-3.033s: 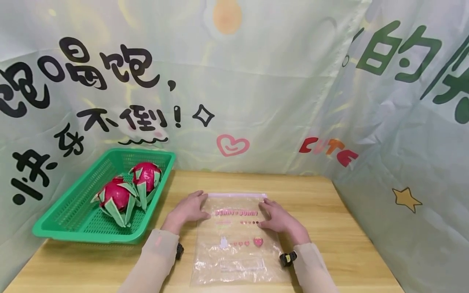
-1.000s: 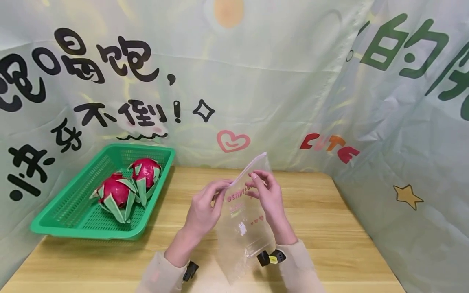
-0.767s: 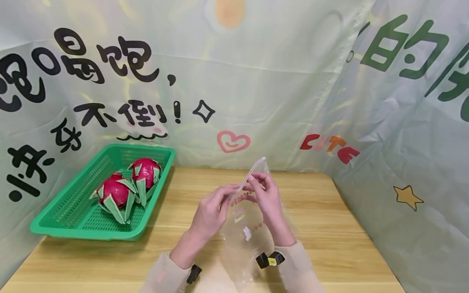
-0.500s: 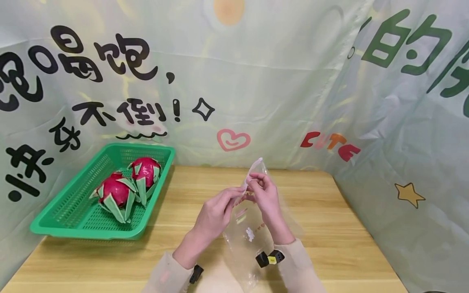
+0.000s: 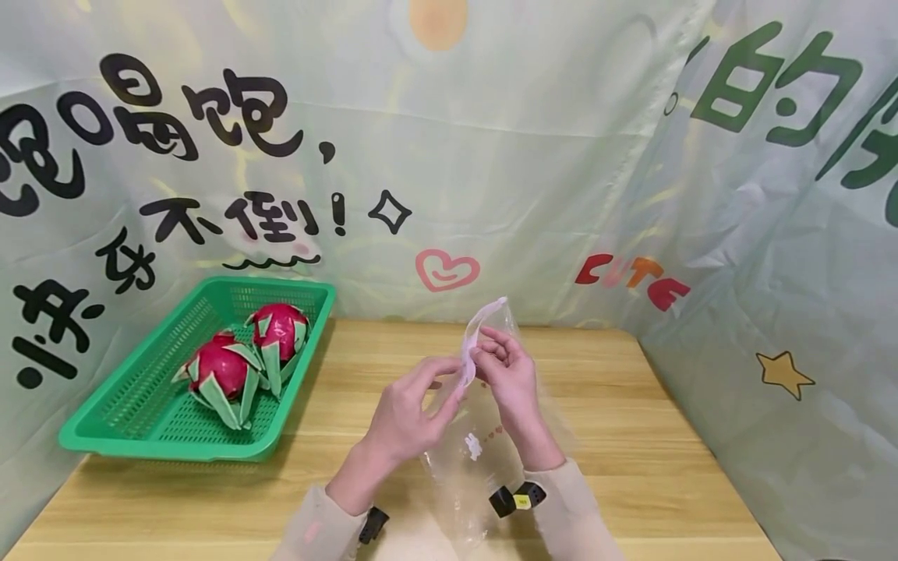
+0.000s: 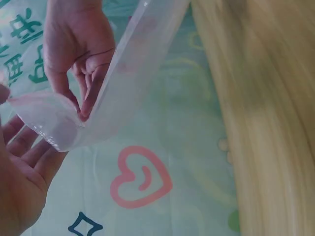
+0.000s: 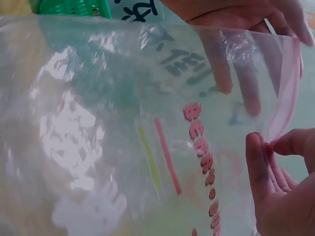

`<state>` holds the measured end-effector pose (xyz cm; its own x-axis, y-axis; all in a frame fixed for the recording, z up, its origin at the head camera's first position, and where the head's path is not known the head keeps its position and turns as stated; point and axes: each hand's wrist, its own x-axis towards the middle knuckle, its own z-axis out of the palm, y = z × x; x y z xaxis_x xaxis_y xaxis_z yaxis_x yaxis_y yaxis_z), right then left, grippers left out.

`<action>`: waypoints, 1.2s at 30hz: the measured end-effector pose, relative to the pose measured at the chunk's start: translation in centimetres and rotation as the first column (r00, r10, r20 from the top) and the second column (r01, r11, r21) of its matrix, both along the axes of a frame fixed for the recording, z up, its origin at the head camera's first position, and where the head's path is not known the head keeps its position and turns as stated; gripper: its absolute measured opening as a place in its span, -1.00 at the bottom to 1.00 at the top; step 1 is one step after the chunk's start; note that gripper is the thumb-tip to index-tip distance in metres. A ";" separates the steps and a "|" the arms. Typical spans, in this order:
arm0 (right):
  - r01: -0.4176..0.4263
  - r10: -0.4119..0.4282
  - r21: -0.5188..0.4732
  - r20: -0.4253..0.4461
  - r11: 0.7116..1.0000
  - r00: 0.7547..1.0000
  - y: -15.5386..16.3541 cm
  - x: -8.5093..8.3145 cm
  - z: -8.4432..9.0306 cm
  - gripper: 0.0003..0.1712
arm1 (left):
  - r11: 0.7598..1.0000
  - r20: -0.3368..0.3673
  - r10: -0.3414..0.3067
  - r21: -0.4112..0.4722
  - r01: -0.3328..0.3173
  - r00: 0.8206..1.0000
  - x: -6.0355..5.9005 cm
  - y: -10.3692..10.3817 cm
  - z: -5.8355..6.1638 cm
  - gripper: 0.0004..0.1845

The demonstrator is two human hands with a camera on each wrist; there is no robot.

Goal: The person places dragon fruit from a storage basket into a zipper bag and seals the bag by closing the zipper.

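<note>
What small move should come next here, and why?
Probably the left hand should ease gently away from the right hand, to part the edge of the clear bag: the right hand pinches the lilac strip there, which gives something to pull against, and the left hand's fingers lie spread against the bag.

1. Head view bright, evenly lit and fairly sharp
2. Soft shadow on the table (image 5: 624, 413) beside the green basket (image 5: 175, 449)
3. Wrist views dimmer and hazy, fine detail soft
4. Right wrist: white glare blotches the plastic bag (image 7: 113, 137)

Both wrist views near the bag (image 7: 123, 142)
</note>
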<state>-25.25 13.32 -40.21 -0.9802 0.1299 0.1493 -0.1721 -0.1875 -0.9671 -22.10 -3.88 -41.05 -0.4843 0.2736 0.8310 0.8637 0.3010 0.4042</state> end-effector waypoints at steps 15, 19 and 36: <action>-0.165 0.169 0.050 -0.101 0.985 0.980 -1.4 2.4 1.5 -0.47 | 0.949 0.547 -0.015 0.273 -0.161 0.837 -0.9 -3.6 2.1 -0.80; -0.204 0.215 0.130 -0.079 0.970 0.973 -1.8 2.9 1.5 -0.49 | 0.954 0.637 -0.025 0.245 -0.172 0.771 -1.0 -3.9 2.2 -0.82; -0.279 0.311 0.206 -0.145 0.938 0.939 -2.5 3.3 1.0 -0.78 | 0.967 0.746 -0.077 0.218 -0.134 0.661 -0.8 -3.3 1.7 -0.79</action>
<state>-22.00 10.78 -39.26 -0.9270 -0.2059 0.3133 -0.3028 -0.0818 -0.9495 -22.85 -7.17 -39.38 -0.9702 0.0990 0.2211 0.2326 0.1261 0.9644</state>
